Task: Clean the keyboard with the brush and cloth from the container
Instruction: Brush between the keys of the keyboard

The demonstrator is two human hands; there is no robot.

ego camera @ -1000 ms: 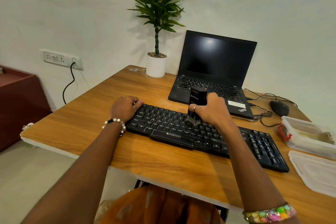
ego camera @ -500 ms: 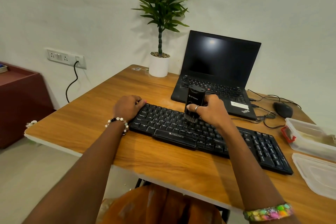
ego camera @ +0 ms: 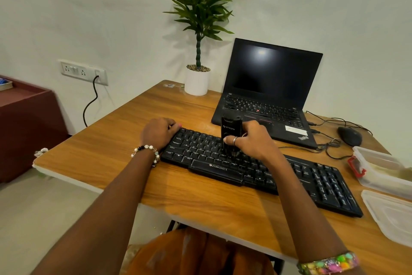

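Note:
A black Zebronics keyboard [ego camera: 289,176] lies slantwise on the wooden desk [ego camera: 200,205]. My right hand [ego camera: 254,141] grips a black upright brush [ego camera: 230,128], its bristles down on the keys in the keyboard's left-middle part. My left hand [ego camera: 159,133] holds the keyboard's far left corner with curled fingers. A clear plastic container [ego camera: 383,170] with a red clip stands at the right edge, something pale inside it that may be the cloth.
An open black laptop [ego camera: 267,96] sits behind the keyboard. A white potted plant [ego camera: 197,80] stands at the back. A mouse [ego camera: 349,136] and tangled cables lie at the right. The container's lid [ego camera: 392,214] lies near the front right edge.
The brush in my right hand has shifted slightly along the keys. My left hand has stayed on the keyboard's corner. The view has drifted a little.

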